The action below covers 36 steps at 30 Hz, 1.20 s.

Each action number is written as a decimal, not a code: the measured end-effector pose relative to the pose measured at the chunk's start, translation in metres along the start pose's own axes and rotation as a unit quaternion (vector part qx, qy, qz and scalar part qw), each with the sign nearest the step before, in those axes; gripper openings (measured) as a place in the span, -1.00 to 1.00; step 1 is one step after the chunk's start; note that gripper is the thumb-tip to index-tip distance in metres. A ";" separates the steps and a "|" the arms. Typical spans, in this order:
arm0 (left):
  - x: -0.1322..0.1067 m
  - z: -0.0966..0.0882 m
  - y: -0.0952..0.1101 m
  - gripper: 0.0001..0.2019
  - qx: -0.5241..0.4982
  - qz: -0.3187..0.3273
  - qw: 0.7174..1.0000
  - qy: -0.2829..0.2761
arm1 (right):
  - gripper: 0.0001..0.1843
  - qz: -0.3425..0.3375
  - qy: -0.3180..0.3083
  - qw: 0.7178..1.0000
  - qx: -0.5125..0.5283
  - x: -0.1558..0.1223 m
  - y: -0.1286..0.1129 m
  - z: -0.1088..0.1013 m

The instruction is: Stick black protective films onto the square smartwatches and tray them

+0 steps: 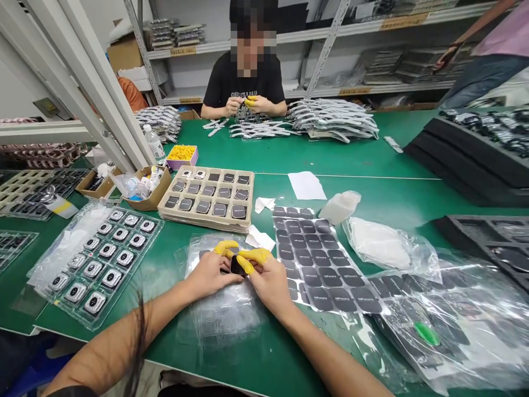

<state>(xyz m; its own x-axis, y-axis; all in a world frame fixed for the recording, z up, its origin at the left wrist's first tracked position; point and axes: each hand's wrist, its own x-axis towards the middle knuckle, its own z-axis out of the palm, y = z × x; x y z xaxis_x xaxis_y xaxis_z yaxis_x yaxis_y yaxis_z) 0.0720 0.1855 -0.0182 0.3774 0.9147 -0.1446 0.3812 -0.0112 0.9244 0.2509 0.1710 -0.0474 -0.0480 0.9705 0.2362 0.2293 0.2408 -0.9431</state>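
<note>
My left hand (209,273) and my right hand (268,275) meet over a clear plastic sheet (223,309) on the green table. Both wear yellow finger cots on several fingertips. Between them they pinch a small dark watch body (237,266) with a glossy black face. A sheet of dark rectangular film stickers (318,259) lies just right of my right hand. A clear tray of watch bodies (99,256) sits to the left, and a beige tray of dark watch faces (209,197) stands beyond my hands.
Across the table a person in a black shirt (248,82) handles parts beside stacked white trays (334,118). A white bottle (341,207), plastic bags (388,242), black foam trays (487,154) at right, small cardboard boxes (144,190) and a box of yellow cots (182,154) at left.
</note>
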 end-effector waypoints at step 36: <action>0.012 -0.018 -0.017 -0.41 -0.202 -0.059 0.977 0.040 | -0.78 -0.255 -0.091 0.908 -0.319 0.035 -0.019 0.008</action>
<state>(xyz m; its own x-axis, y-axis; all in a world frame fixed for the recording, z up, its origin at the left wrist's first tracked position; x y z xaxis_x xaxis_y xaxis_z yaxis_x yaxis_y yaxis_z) 0.0546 0.2043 -0.0297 0.2772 0.9289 -0.2455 0.0471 0.2421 0.9691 0.2370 0.2007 -0.0228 -0.4516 0.7342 0.5070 0.6464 0.6609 -0.3812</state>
